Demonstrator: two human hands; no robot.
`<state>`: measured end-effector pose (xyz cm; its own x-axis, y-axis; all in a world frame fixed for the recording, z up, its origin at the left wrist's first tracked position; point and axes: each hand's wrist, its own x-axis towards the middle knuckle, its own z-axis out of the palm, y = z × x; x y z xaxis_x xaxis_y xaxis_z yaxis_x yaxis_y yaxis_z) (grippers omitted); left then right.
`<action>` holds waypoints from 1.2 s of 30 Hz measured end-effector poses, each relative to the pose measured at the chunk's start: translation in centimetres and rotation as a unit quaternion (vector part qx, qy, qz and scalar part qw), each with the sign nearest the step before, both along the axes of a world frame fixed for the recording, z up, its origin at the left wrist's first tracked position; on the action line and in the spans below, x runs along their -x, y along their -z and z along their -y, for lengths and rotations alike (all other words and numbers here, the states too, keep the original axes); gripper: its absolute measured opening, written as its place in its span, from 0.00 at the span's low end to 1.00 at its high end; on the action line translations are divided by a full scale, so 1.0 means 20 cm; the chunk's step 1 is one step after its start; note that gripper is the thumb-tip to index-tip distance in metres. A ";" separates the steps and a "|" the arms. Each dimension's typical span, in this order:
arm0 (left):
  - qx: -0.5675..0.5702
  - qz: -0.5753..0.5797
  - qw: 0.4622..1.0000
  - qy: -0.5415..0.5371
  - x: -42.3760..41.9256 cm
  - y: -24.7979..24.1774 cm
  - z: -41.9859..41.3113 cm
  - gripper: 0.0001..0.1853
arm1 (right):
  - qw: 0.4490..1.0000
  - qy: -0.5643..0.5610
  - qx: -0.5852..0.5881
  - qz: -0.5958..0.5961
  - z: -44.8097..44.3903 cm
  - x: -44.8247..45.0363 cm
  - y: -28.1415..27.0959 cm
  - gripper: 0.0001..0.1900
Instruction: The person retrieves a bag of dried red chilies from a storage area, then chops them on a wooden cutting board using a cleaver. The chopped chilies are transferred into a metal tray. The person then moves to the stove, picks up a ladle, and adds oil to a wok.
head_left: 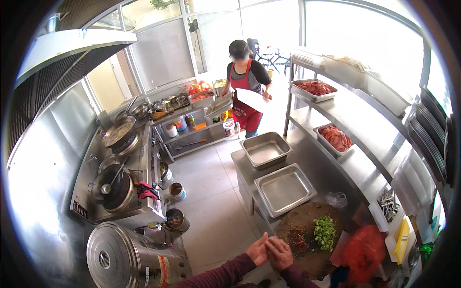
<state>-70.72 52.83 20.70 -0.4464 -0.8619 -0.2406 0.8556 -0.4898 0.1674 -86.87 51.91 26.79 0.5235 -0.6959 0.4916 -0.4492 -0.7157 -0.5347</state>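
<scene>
My left hand [258, 250] and my right hand [280, 253] are together at the near left edge of a round wooden chopping board [309, 265]. The hands touch near the fingertips; whether something small is between them cannot be told. On the board lie a heap of chopped green vegetable [325, 232] and a scatter of chopped red chili [300, 242]. A cleaver blade [340, 248] seems to rest at the board's right side. Beyond the board, an empty steel tray [285, 189] and a deeper steel pan [267, 149] stand on the steel counter.
A person in a red apron [245, 82] stands beyond the counter, holding a steel tray [219, 105] and a white board [253, 99]. Stove with wok [111, 187] at left; lidded steel pot [111, 255] at near left. Red plastic bag [364, 252] at right; buckets [177, 191] on the floor.
</scene>
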 end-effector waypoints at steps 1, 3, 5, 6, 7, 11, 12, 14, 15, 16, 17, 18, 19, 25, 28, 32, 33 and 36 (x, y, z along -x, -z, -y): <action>-0.003 0.039 0.999 0.002 -0.06 -0.04 0.01 0.32 | 0.999 0.017 0.003 -0.035 0.08 -0.01 0.10 0.22; -0.008 0.118 0.993 -0.003 -0.23 -0.19 0.04 0.31 | 0.991 0.092 -0.045 -0.084 0.18 0.05 0.32 0.21; 0.016 0.122 0.991 -0.044 -0.48 -0.27 0.02 0.26 | 0.982 0.157 -0.089 -0.053 0.16 -0.01 0.24 0.21; 0.012 0.164 0.984 -0.068 -0.58 -0.28 0.01 0.24 | 0.980 0.157 -0.116 -0.032 0.14 -0.06 0.20 0.20; 0.012 0.211 0.973 -0.094 -0.69 -0.28 0.02 0.22 | 0.978 0.155 -0.138 -0.006 0.16 -0.13 0.16 0.19; -0.017 0.302 0.941 -0.152 -1.04 -0.05 -0.04 0.16 | 0.968 0.129 -0.216 0.013 0.12 -0.36 0.11 0.18; -0.021 0.309 0.937 -0.161 -1.10 0.00 -0.05 0.16 | 0.965 0.127 -0.227 0.019 0.11 -0.39 0.13 0.18; -0.026 0.321 0.930 -0.178 -1.23 0.16 -0.09 0.16 | 0.960 0.117 -0.254 0.031 0.05 -0.48 0.19 0.17; -0.027 0.326 0.926 -0.188 -1.30 0.27 -0.12 0.16 | 0.956 0.111 -0.272 0.019 0.03 -0.52 0.22 0.17; -0.024 0.329 0.924 -0.194 -1.35 0.29 -0.11 0.16 | 0.952 0.110 -0.286 0.008 0.01 -0.54 0.25 0.16; -0.024 0.351 0.917 -0.189 -1.38 0.31 -0.10 0.18 | 0.948 0.109 -0.300 -0.004 0.00 -0.56 0.29 0.16; -0.024 0.370 0.911 -0.179 -1.38 0.28 -0.08 0.20 | 0.959 0.100 -0.266 -0.009 0.00 -0.54 0.37 0.17; -0.026 0.392 0.903 -0.174 -1.39 0.23 -0.06 0.22 | 0.951 0.088 -0.295 -0.026 0.01 -0.56 0.37 0.17; -0.094 0.403 0.897 -0.158 -1.54 0.27 0.02 0.33 | 0.970 -0.012 -0.234 0.058 0.19 -0.79 0.36 0.14; -0.104 0.399 0.902 -0.126 -1.55 0.18 0.12 0.30 | 0.942 -0.036 -0.334 -0.017 0.38 -0.94 0.27 0.17; -0.049 0.306 0.936 -0.167 -1.60 0.36 0.18 0.27 | 0.951 -0.187 -0.248 0.014 0.59 -1.32 0.06 0.19; -0.056 0.280 0.943 -0.170 -1.59 0.30 0.23 0.25 | 0.960 -0.220 -0.176 0.001 0.63 -1.42 -0.01 0.20; -0.100 0.232 0.954 -0.162 -1.60 0.05 0.33 0.23 | 0.953 -0.300 -0.014 -0.035 0.74 -1.64 -0.05 0.22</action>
<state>-38.66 46.24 19.78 0.0310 -0.8525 -0.5218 0.8239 -0.2738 0.4962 -54.13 37.19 27.72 0.8623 -0.2725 0.4268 0.0023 -0.8408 -0.5413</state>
